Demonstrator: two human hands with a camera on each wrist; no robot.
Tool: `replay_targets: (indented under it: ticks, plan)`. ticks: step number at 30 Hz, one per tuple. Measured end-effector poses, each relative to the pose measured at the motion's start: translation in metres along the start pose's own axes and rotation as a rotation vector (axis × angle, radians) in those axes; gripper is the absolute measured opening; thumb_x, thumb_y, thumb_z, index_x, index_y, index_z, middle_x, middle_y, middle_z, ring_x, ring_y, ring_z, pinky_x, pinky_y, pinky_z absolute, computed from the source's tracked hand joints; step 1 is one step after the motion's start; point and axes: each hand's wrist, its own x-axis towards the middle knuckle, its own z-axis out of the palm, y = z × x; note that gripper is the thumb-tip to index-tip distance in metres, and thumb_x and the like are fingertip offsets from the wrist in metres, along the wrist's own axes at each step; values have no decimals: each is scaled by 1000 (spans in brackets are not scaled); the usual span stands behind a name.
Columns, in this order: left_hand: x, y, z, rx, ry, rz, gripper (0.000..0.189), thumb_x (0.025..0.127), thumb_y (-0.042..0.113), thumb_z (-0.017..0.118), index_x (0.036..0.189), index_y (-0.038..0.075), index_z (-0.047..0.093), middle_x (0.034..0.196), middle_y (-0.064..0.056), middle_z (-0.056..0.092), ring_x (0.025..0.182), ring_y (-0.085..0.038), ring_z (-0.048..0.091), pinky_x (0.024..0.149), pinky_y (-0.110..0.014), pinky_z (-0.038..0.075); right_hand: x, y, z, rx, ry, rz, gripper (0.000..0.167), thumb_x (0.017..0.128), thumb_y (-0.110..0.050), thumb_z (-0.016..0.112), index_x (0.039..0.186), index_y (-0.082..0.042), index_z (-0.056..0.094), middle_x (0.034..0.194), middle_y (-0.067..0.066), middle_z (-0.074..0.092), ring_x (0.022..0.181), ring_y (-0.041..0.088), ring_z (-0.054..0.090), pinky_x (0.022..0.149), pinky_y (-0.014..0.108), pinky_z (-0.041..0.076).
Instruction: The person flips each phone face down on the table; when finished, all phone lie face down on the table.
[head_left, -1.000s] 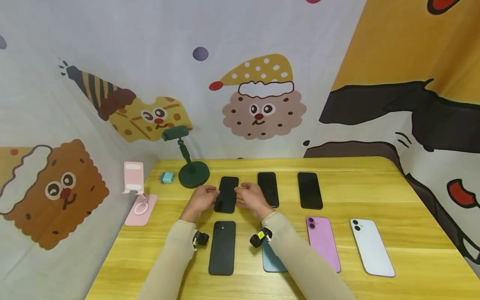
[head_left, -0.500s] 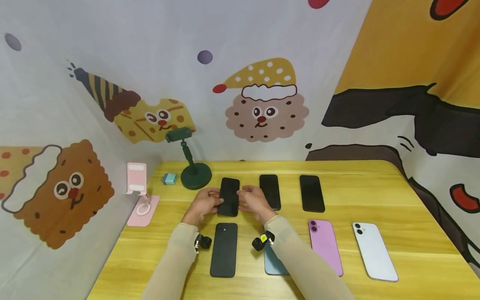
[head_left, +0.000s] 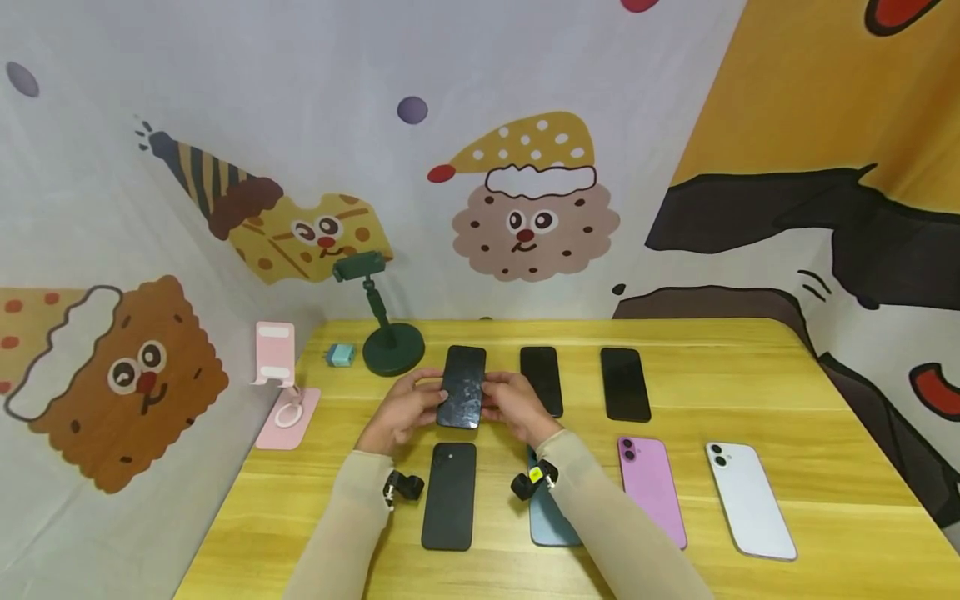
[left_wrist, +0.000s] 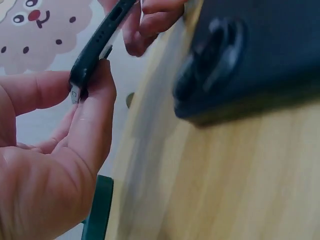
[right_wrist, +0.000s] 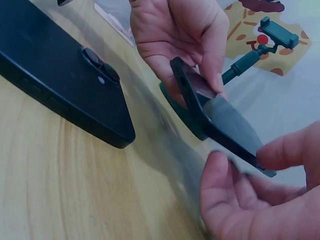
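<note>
A black phone (head_left: 462,387) with its smudged screen facing up is held above the wooden table (head_left: 750,375), tilted. My left hand (head_left: 408,407) pinches its left edge and my right hand (head_left: 513,405) grips its right edge. In the left wrist view the thumb and fingers of the left hand (left_wrist: 55,160) clamp the thin phone (left_wrist: 96,44). The right wrist view shows the phone (right_wrist: 220,116) between the left hand (right_wrist: 185,35) and the right hand (right_wrist: 260,200). Just below it a black phone (head_left: 448,495) lies back-up on the table.
Two more black phones (head_left: 542,380) (head_left: 625,383) lie screen-up in the back row. A blue phone (head_left: 551,521), a purple phone (head_left: 651,492) and a white phone (head_left: 750,500) lie back-up in front. A green stand (head_left: 390,337), a blue charger (head_left: 340,355) and a pink stand (head_left: 277,375) stand at left.
Both hands have lifted the black phone off the table and tipped its screen toward the camera. The other phones have not moved.
</note>
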Motion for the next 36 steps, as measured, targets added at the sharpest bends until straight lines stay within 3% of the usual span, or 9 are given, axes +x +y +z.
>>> replay_targets:
  ticks: [5, 10, 15, 19, 23, 28, 31, 36]
  plan:
    - [-3, 3, 5, 36, 7, 23, 50, 101, -1, 66, 149, 6, 51, 136, -22, 64, 99, -21, 74, 77, -33, 64, -4, -1, -5, 7, -28, 6, 46, 107, -14, 59, 149, 4, 51, 104, 9, 67, 81, 17, 65, 73, 30, 61]
    - [-7, 8, 14, 182, 42, 50, 50, 103, 13, 71, 150, 8, 56, 140, -20, 66, 114, -28, 73, 86, -38, 64, -9, -7, -8, 38, -30, -1, 44, 107, -17, 63, 148, -1, 56, 115, 10, 69, 88, 18, 69, 76, 32, 62]
    - [-15, 16, 28, 285, -20, 82, 76, 102, 39, 73, 163, 9, 40, 147, -20, 62, 125, -32, 70, 99, -49, 61, -14, -15, -7, 34, -57, -39, 47, 108, -20, 63, 151, -5, 56, 129, 16, 68, 95, 19, 71, 81, 32, 64]
    - [-19, 19, 36, 303, -56, 100, 91, 98, 48, 75, 168, 12, 29, 156, -21, 54, 132, -36, 65, 104, -54, 58, -18, -19, -4, 59, -84, -66, 48, 107, -24, 66, 151, -8, 57, 138, 20, 65, 96, 18, 72, 82, 31, 65]
    - [-22, 20, 38, 254, -113, 102, 89, 101, 47, 72, 169, 14, 25, 162, -19, 47, 140, -38, 58, 108, -57, 55, -19, -18, -1, 86, -102, -76, 47, 105, -29, 70, 148, -13, 61, 138, 17, 65, 97, 17, 73, 78, 31, 65]
    - [-23, 17, 33, 55, -244, 89, 73, 111, 32, 57, 170, 11, 19, 162, -22, 46, 148, -40, 49, 111, -60, 51, -16, -15, 0, 12, -105, -93, 39, 105, -30, 70, 143, -21, 67, 133, 10, 68, 101, 22, 72, 74, 33, 62]
    - [-21, 16, 30, -61, -317, 100, 62, 116, 23, 47, 169, 8, 20, 162, -26, 45, 147, -41, 49, 108, -53, 55, -13, -14, -1, -55, -77, -108, 37, 103, -26, 72, 140, -25, 69, 135, 10, 65, 102, 25, 67, 73, 35, 57]
    - [-17, 13, 24, -135, -370, 119, 54, 117, 14, 39, 168, 9, 25, 163, -28, 42, 140, -32, 57, 100, -39, 61, -7, -15, -3, -109, -48, -102, 41, 101, -13, 72, 140, -25, 68, 138, 14, 60, 100, 25, 63, 74, 37, 57]
